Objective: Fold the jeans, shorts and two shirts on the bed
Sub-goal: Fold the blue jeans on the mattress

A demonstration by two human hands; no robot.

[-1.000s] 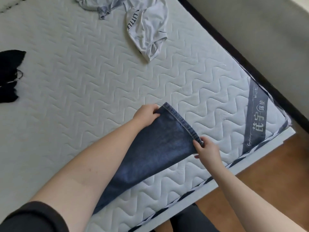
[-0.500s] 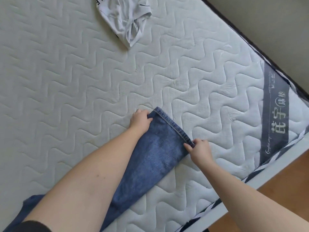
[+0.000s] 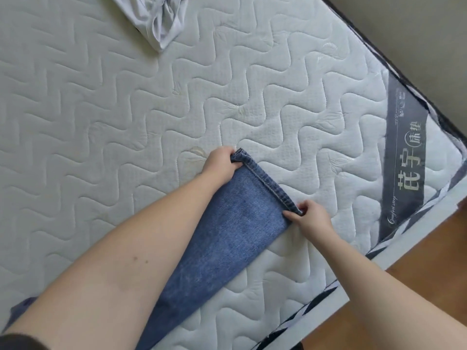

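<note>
I have the blue denim jeans (image 3: pixel 227 238) stretched out along the near edge of the white quilted mattress of the bed (image 3: pixel 126 122), the leg running from the lower left corner of my view up toward the middle. My left hand (image 3: pixel 221 164) grips the far corner of the stitched hem, fingers curled round the bunched denim, and my right hand (image 3: pixel 309 218) pinches the near corner of that same hem between thumb and fingertips, so the cuff edge is pulled taut between the two. The leg lies flat on the mattress under my left forearm; its other end runs out of view at lower left, where only a scrap of blue shows. I judge the task to be at its very start: the jeans look laid out and squared up for a fold, but I see no fold across the length yet. A crumpled white shirt (image 3: pixel 161 18) sits well apart at the top edge of the view, plainly not folded. It may be one shirt or more than one garment heaped there; too little shows to tell. The shorts and the second shirt are not in view, so I can't say how they stand. The wooden floor (image 3: pixel 417 286) shows past the mattress corner with the grey brand label (image 3: pixel 404 160). What is left, as I read it, is nearly everything.
</note>
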